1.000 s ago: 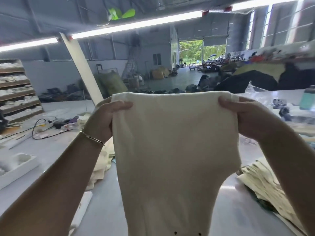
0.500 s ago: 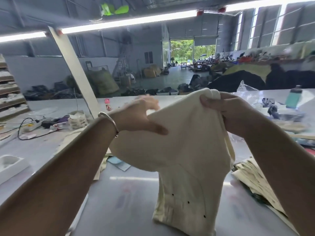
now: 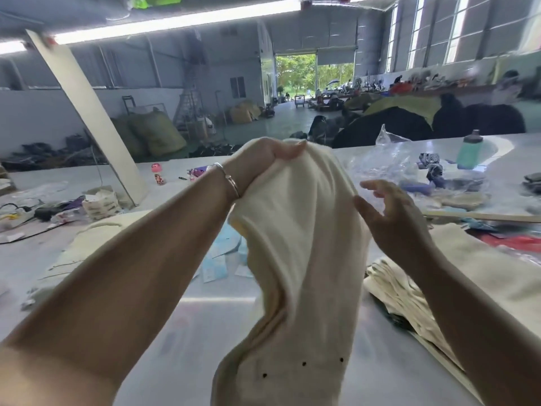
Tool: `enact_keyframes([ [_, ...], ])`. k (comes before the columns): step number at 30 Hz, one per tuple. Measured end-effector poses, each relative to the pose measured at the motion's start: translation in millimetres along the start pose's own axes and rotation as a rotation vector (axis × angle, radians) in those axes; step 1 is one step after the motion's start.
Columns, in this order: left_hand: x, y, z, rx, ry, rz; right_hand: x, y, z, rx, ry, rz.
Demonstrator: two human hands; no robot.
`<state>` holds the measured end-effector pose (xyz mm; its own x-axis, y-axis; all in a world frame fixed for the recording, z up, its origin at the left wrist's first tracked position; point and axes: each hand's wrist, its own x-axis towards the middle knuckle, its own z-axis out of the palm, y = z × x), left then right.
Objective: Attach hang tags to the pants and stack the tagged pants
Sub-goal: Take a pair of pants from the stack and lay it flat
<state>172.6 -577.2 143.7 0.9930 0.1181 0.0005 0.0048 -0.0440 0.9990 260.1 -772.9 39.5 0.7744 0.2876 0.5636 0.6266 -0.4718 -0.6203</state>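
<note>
A long pale worktable (image 3: 205, 332) runs across a big open workshop, with a leaning white post and sacks behind it and a bright doorway far back. At the table's left lie cables, scraps and a small printed bag (image 3: 101, 204); nearer the middle a little red bottle (image 3: 158, 173) stands well clear of the work, and pale blue hang tags (image 3: 222, 259) lie loose on the table just left of the hanging cloth, probably kept there within easy reach for tagging. The left hand (image 3: 263, 159) is raised, its thumb and fingers bunched round the top of the cream pants (image 3: 298, 259), so the garment hangs free with its lower end near the bottom of the view; holding it high likely lets the folds drop out before it is laid down. The right hand (image 3: 389, 218) is just beside the pants' right edge, fingers spread and holding nothing; whether the thumb touches the cloth I cannot tell. Below it sits a stack of cream pants (image 3: 409, 291), seemingly the pile to add to. Farther right are crumpled clear plastic (image 3: 386, 159) and a teal bottle (image 3: 468, 150). The open stretch of table in front gives room to lay the pants flat.
</note>
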Motion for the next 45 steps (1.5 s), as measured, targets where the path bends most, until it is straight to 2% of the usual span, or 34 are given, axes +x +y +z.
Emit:
enact_keyframes([
  [3,12.4,11.5,20.8,-0.103,0.027,0.115,-15.2,5.6,5.8,0.146,0.010,-0.024],
  [6,13.0,14.1,12.6,-0.221,0.087,0.237,-18.3,6.0,13.8,0.253,0.028,-0.089],
  [10,-4.8,-19.6,-43.0,-0.329,0.133,0.305,-19.2,3.2,50.7,0.290,-0.033,-0.113],
  [12,-16.2,-56.4,-80.1,-0.362,0.228,0.259,-26.4,6.6,81.5,0.239,-0.053,-0.154],
  [14,-24.7,-106.2,-121.6,-0.314,0.388,0.093,-38.4,20.8,123.9,0.058,-0.144,-0.197],
  [16,-33.7,-168.9,-164.3,-0.132,0.565,-0.203,-60.9,45.6,175.8,-0.247,-0.454,-0.163],
  [18,-46.2,-238.6,-198.7,0.285,0.596,-0.530,-102.7,69.6,221.7,-0.351,-0.769,-0.031],
  [20,-60.0,-307.2,-228.6,0.747,0.521,-0.738,-144.3,84.1,253.8,-0.408,-0.877,-0.065],
  [23,-80.6,-370.8,-267.4,0.918,0.515,-0.812,-168.0,79.2,276.7,-0.376,-0.668,-0.156],
  [28,-87.4,-401.2,-310.1,0.912,0.610,-0.785,-177.7,48.1,309.3,-0.487,-0.562,-0.131],
  [30,-83.9,-402.6,-306.3,1.072,0.659,-0.727,-179.8,42.3,317.3,-0.544,-0.577,-0.103],
  [32,-79.2,-402.9,-290.3,1.276,0.631,-0.545,-178.6,41.5,317.8,-0.564,-0.544,-0.109],
  [35,-68.9,-415.7,-249.5,1.361,0.488,-0.112,-177.1,55.1,313.3,-0.556,-0.321,-0.085],
  [36,-65.7,-421.0,-236.5,1.344,0.434,-0.019,-174.0,60.8,306.8,-0.565,-0.239,0.012],
  [38,-58.2,-425.7,-217.9,1.309,0.414,0.007,-163.8,74.7,287.7,-0.595,-0.161,0.356],
  [40,-56.5,-427.1,-209.1,1.275,0.438,-0.015,-150.2,87.7,265.4,-0.672,-0.273,0.748],
  [42,-56.8,-428.8,-206.4,1.262,0.445,-0.033,-138.6,102.7,251.6,-0.536,-0.324,0.883],
  [45,-49.3,-424.7,-201.5,1.133,0.485,-0.095,-121.5,109.0,245.6,-0.182,-0.293,0.886],
])
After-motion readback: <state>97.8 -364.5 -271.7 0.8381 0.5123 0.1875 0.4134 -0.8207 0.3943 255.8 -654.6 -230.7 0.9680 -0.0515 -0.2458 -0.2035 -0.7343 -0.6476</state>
